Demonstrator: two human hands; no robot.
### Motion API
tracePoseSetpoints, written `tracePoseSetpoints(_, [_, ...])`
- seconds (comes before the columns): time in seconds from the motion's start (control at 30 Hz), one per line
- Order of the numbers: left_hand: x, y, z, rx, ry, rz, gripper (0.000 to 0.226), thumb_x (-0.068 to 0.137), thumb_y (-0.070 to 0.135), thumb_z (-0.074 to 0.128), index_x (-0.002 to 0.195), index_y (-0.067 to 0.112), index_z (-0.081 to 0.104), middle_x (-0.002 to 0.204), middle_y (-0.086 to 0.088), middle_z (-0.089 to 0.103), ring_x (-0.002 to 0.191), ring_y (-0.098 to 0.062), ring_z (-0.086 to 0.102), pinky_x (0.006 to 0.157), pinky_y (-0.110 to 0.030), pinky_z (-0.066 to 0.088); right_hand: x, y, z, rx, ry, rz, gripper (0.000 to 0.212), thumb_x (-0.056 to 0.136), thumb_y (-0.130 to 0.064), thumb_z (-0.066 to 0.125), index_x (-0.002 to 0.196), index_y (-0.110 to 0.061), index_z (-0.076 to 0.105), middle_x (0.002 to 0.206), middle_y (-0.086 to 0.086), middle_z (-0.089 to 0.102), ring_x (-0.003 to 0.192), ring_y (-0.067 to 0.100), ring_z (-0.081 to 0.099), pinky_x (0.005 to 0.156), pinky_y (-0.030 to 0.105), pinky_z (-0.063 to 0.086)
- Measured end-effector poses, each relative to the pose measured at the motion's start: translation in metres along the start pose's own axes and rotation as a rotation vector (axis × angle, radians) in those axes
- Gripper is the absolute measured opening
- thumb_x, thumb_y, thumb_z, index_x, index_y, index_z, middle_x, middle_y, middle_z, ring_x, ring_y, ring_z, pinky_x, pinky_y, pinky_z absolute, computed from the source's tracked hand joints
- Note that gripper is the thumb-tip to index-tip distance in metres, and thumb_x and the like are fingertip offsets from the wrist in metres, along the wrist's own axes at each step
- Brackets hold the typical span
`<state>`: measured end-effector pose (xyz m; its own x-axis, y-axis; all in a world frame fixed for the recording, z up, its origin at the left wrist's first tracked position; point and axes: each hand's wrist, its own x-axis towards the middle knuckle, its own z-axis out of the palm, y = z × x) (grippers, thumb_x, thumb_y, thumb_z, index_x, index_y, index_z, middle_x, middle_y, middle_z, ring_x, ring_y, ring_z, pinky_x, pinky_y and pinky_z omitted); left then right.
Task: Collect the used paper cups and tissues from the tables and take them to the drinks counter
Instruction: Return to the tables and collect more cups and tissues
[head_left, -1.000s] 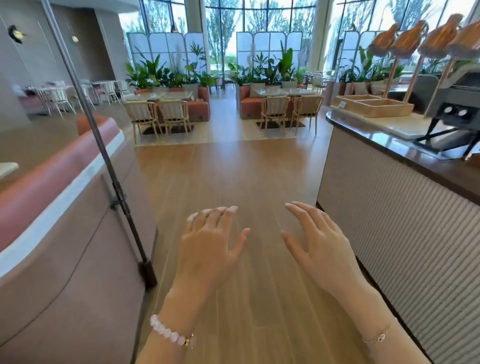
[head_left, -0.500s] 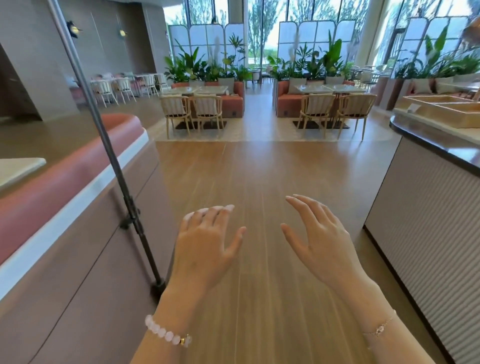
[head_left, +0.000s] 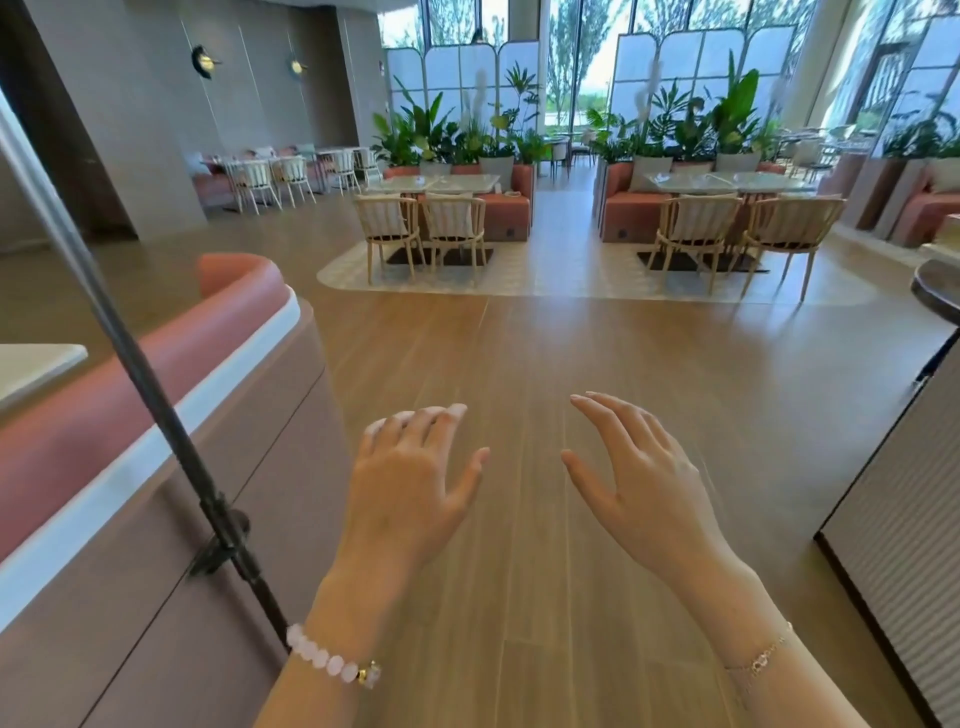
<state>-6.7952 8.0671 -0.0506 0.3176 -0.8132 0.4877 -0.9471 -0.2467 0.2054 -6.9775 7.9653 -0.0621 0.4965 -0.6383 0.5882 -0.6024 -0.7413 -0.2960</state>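
Note:
My left hand and my right hand hover side by side over the wooden floor, palms down, fingers spread, holding nothing. The drinks counter with its ribbed white front and dark top stands at the right edge. Far ahead are two pale dining tables, one on the left and one on the right, each with wooden chairs in front. I cannot make out any paper cups or tissues on them from here.
A pink booth back with a white band runs along my left, a black slanted pole in front of it. A pale tabletop corner shows at far left. Planters and more tables stand at the back. Wooden floor stretches ahead.
My view has swung left and forward: the counter slid to the right edge and the far tables look nearer. Both hands stay open in the same pose.

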Motion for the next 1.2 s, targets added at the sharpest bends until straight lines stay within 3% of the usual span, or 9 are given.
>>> tracePoseSetpoints(0.17, [0.074,-0.027,0.045,-0.009,0.029,0.009,0.053,0.09,0.05,0.035,0.127,0.018,0.055,0.121,0.001,0.062,0.115,-0.023,0.053,0.102,-0.04,0.034,0.062,0.034,0.052,0.006,-0.025,0.005,0.057,0.09,-0.052,0.036,0.132,-0.018,0.053,0.131,-0.002,0.056,0.122,0.018,0.052,0.097,0.029,0.036])
tracePoseSetpoints(0.57, [0.313,-0.123,0.152,-0.024,0.073,0.048,0.055,0.088,0.052,0.032,0.123,0.018,0.058,0.116,0.001,0.065,0.109,-0.023,0.058,0.096,-0.042,0.041,0.285,0.094,0.187,-0.023,-0.036,0.017,0.058,0.09,-0.054,0.034,0.133,-0.018,0.051,0.133,-0.003,0.055,0.124,0.017,0.049,0.099,0.03,0.035])
tracePoseSetpoints(0.8, [0.414,-0.177,0.192,0.006,0.083,0.016,0.048,0.088,0.046,0.043,0.122,0.017,0.059,0.115,0.0,0.065,0.107,-0.024,0.059,0.096,-0.042,0.041,0.389,0.117,0.258,0.018,-0.04,0.014,0.049,0.093,-0.045,0.05,0.134,-0.017,0.052,0.133,-0.001,0.055,0.124,0.019,0.05,0.098,0.035,0.04])
tracePoseSetpoints(1.2, [0.583,-0.274,0.287,0.134,0.076,-0.096,0.056,0.089,0.05,0.032,0.122,0.015,0.059,0.113,-0.001,0.065,0.105,-0.023,0.06,0.093,-0.042,0.043,0.59,0.175,0.411,0.118,-0.041,-0.123,0.053,0.092,-0.049,0.043,0.133,-0.016,0.052,0.132,0.001,0.056,0.123,0.02,0.051,0.096,0.038,0.044])
